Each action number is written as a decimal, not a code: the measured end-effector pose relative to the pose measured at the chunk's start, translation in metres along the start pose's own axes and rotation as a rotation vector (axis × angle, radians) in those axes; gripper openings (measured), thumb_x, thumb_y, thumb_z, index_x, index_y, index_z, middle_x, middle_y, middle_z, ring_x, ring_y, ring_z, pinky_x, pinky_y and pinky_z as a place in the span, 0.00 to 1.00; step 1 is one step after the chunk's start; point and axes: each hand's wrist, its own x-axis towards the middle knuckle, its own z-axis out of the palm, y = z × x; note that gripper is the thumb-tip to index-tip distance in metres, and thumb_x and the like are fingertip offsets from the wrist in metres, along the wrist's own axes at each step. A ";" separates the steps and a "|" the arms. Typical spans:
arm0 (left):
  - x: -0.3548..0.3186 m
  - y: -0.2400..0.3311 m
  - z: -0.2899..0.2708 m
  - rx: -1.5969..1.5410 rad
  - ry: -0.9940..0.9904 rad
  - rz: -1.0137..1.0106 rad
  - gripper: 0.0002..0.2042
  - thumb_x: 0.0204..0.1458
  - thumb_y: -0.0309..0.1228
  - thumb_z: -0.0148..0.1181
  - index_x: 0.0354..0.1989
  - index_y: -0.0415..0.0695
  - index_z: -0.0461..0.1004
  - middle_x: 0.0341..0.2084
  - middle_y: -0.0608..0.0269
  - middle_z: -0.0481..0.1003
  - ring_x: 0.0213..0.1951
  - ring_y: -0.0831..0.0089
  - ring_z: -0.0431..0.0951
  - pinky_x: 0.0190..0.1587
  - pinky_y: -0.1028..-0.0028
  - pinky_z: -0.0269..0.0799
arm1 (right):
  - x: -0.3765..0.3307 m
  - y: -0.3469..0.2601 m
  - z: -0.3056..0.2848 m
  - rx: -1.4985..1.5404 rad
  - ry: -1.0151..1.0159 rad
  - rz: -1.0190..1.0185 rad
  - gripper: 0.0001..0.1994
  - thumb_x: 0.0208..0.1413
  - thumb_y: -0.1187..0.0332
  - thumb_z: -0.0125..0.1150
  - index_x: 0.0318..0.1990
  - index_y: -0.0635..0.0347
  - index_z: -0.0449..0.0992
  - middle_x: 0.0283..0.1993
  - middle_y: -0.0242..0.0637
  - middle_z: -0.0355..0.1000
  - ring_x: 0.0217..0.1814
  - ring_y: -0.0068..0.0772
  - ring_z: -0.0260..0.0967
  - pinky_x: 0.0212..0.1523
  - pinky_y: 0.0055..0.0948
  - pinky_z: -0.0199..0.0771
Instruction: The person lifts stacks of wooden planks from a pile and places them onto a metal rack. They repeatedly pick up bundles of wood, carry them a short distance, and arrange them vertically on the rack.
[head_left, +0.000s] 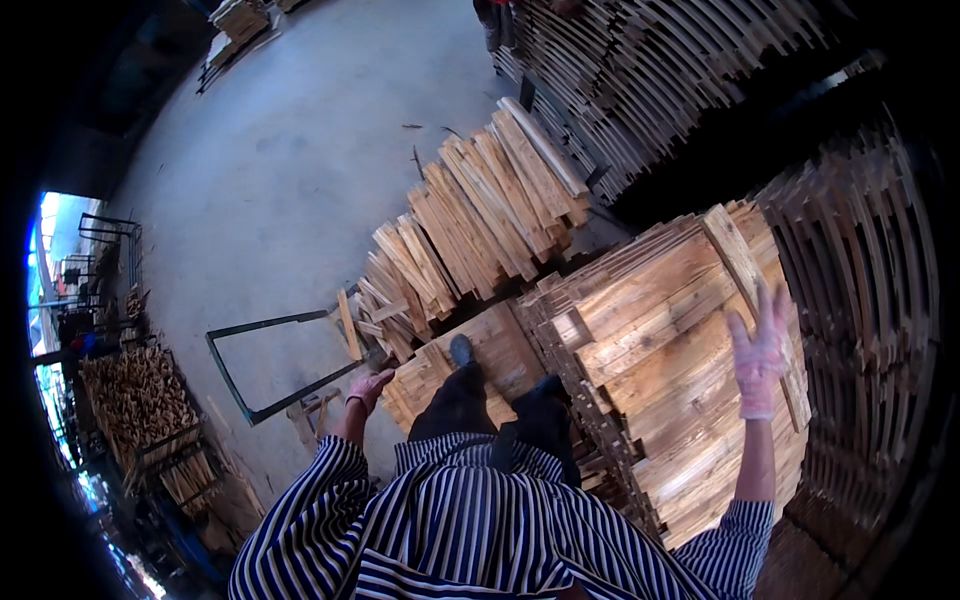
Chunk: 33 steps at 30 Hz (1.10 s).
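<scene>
My right hand (759,358), in a thin see-through glove, is spread open over a narrow wooden plank (732,250). The plank lies crosswise near the right side of a tall stack of boards (655,345). Whether the palm presses on the plank or hovers just above it, I cannot tell. On the other side, my left hand (370,389), gloved too, hangs beside my body with loosely extended fingers and nothing visible in it. My feet stand on a low wooden board surface (495,340) next to the stack.
A long row of loose planks (465,215) lies ahead on the grey floor. A dark metal frame (230,375) rests to the left. Tall stacked slats (640,80) rise at the far right, with more stacks (860,300) along the right edge. Bundled sticks (140,400) stand far left.
</scene>
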 end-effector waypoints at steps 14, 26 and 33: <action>0.205 0.027 0.022 -1.156 0.168 -0.198 0.34 0.57 0.51 0.68 0.62 0.33 0.72 0.55 0.52 0.77 0.58 0.63 0.74 0.62 0.68 0.66 | 0.225 -0.271 0.412 0.270 -0.572 0.395 0.43 0.53 0.37 0.60 0.66 0.66 0.70 0.68 0.58 0.67 0.72 0.55 0.65 0.67 0.45 0.67; 0.509 0.137 0.107 -1.325 0.135 -0.106 0.46 0.56 0.53 0.68 0.73 0.36 0.54 0.62 0.44 0.71 0.65 0.63 0.70 0.64 0.66 0.67 | 0.124 -0.041 0.725 0.141 -0.631 1.158 0.54 0.53 0.23 0.49 0.67 0.73 0.66 0.72 0.55 0.63 0.75 0.47 0.61 0.72 0.39 0.60; 0.609 0.198 0.138 -1.468 0.346 -0.294 0.60 0.44 0.53 0.78 0.75 0.30 0.45 0.66 0.37 0.65 0.66 0.54 0.68 0.67 0.65 0.64 | 0.102 0.028 0.779 0.581 -0.659 0.909 0.46 0.53 0.33 0.65 0.75 0.44 0.57 0.73 0.36 0.61 0.70 0.44 0.60 0.63 0.54 0.66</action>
